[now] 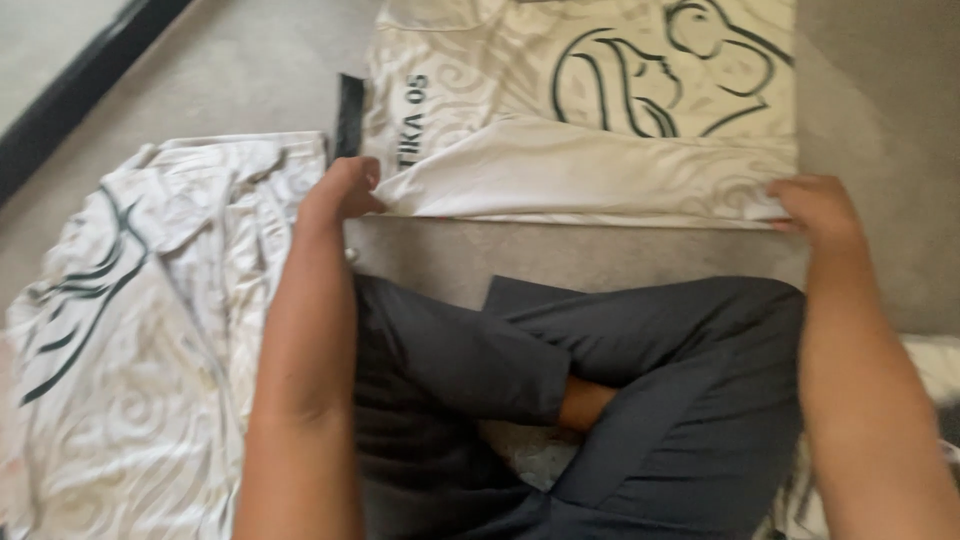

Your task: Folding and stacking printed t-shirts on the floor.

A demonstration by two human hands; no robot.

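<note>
Head cam: left hand (342, 190) and right hand (822, 205) each have fingers pinched on a near corner of the cream patterned shirt (590, 100), spread flat on the grey carpet (560, 255), edge pulled taut. Another similar shirt (130, 330) lies off left.

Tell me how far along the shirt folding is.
Partly done, it seems. The shirt in front has its lower part turned up into a fold. The left hand and right hand pinch the fold's two ends. A second shirt lies loose and rumpled on the left, not folded.
</note>
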